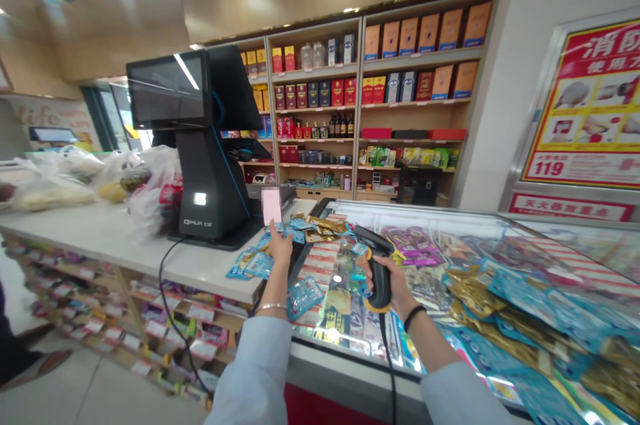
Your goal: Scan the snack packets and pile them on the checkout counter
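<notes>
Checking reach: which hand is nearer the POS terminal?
Left. The left hand is right of the POS terminal; the right hand, gripping a barcode scanner, is farther right, over the glass case.

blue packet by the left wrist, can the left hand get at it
Probably yes: the left hand is just beside the blue packet, nothing between, though it seems to hold a blurred pale item.

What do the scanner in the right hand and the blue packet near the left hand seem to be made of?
The scanner looks like moulded plastic: matte black with a yellow band, no bare metal showing. The blue packet looks like thin glossy plastic film, judging by its creases and glare.
</notes>
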A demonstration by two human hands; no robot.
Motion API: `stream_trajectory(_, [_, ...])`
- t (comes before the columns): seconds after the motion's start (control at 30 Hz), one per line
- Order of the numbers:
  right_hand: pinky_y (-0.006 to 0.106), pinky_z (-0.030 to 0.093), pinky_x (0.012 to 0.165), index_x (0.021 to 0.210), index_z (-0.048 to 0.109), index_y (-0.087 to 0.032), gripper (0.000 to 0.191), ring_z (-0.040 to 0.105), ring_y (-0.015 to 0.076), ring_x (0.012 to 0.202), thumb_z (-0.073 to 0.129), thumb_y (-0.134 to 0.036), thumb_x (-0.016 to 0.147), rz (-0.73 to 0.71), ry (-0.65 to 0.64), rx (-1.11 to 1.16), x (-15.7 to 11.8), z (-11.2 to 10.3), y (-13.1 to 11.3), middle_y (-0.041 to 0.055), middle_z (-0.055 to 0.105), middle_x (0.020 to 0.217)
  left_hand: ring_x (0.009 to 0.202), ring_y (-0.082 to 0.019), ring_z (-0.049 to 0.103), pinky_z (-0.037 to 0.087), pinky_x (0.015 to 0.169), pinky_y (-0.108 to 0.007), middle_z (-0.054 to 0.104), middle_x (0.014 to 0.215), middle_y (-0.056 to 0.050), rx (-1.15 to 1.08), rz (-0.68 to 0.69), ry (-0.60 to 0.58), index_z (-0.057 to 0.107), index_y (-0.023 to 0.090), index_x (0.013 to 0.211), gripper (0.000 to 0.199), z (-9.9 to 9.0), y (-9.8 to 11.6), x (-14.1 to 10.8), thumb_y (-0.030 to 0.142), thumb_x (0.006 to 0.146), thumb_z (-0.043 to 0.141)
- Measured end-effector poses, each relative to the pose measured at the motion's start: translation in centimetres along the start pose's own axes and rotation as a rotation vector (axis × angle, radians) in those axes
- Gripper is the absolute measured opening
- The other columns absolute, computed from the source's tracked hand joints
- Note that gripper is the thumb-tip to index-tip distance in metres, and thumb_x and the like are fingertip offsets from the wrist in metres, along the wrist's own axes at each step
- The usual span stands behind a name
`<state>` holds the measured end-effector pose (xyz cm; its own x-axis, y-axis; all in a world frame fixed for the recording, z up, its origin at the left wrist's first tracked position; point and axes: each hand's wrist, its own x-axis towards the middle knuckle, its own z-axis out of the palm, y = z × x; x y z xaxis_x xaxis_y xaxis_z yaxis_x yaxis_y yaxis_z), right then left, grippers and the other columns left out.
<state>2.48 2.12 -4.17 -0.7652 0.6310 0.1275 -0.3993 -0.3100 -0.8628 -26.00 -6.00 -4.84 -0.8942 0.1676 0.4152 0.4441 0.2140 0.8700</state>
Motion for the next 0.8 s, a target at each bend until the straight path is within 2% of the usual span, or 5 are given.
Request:
stream_trajectory(0.17, [0.021, 0.038, 0.033, 0.057, 0.059, -0.016, 0.03, 0.049, 0.0096, 0.033, 0.068, -0.044, 0.064, -0.038, 0.022, 0.007, 0.2, 0.0, 0.0, -0.0014, 0.055, 0.047, 0.078, -0.018, 0.066, 0.048, 0.086, -0.037, 0.071, 0.099, -0.008, -0.198, 0.151, 0.111, 0.038, 0.023, 0.138, 0.061, -0.2, 2.0, -0.8, 0.022, 0.081, 0.058])
stream_trajectory(0.27, [0.02, 0.037, 0.032, 0.056, 0.058, -0.016, 0.032, 0.049, 0.0096, 0.032, 0.068, -0.045, 0.065, -0.055, 0.038, -0.009, 0.4, -0.2, 0.1, -0.001, 0.054, 0.046, 0.076, -0.016, 0.066, 0.05, 0.084, -0.035, 0.071, 0.097, -0.007, -0.367, 0.216, 0.055, 0.039, 0.023, 0.137, 0.061, 0.4, 3.0, -1.8, 0.029, 0.08, 0.061])
stream_trajectory(0.4, [0.021, 0.038, 0.032, 0.056, 0.054, -0.017, 0.033, 0.047, 0.01, 0.032, 0.066, -0.046, 0.067, -0.063, 0.006, -0.023, 0.4, -0.1, 0.3, -0.0017, 0.052, 0.043, 0.072, -0.016, 0.068, 0.053, 0.077, -0.032, 0.07, 0.092, -0.005, -0.509, 0.17, -0.068, 0.04, 0.023, 0.136, 0.065, 1.4, 3.3, -3.1, 0.03, 0.077, 0.065])
stream_trajectory(0.6, [0.023, 0.04, 0.03, 0.068, 0.057, -0.018, 0.029, 0.05, 0.0126, 0.032, 0.07, -0.043, 0.064, -0.176, 0.123, -0.053, 0.4, 0.4, 0.5, -0.0022, 0.057, 0.047, 0.065, -0.015, 0.068, 0.054, 0.072, -0.03, 0.071, 0.093, -0.005, -0.449, 0.167, -0.119, 0.039, 0.024, 0.137, 0.063, 1.6, 3.5, -3.7, 0.028, 0.079, 0.064])
stream_trajectory(0.8, [0.022, 0.04, 0.031, 0.068, 0.056, -0.018, 0.027, 0.051, 0.012, 0.032, 0.069, -0.042, 0.066, -0.148, 0.087, -0.059, 0.2, 0.5, 0.2, -0.002, 0.057, 0.047, 0.071, -0.014, 0.069, 0.053, 0.075, -0.029, 0.072, 0.095, -0.003, -0.31, 0.213, -0.101, 0.038, 0.024, 0.139, 0.061, 1.5, 3.7, -3.8, 0.023, 0.082, 0.061])
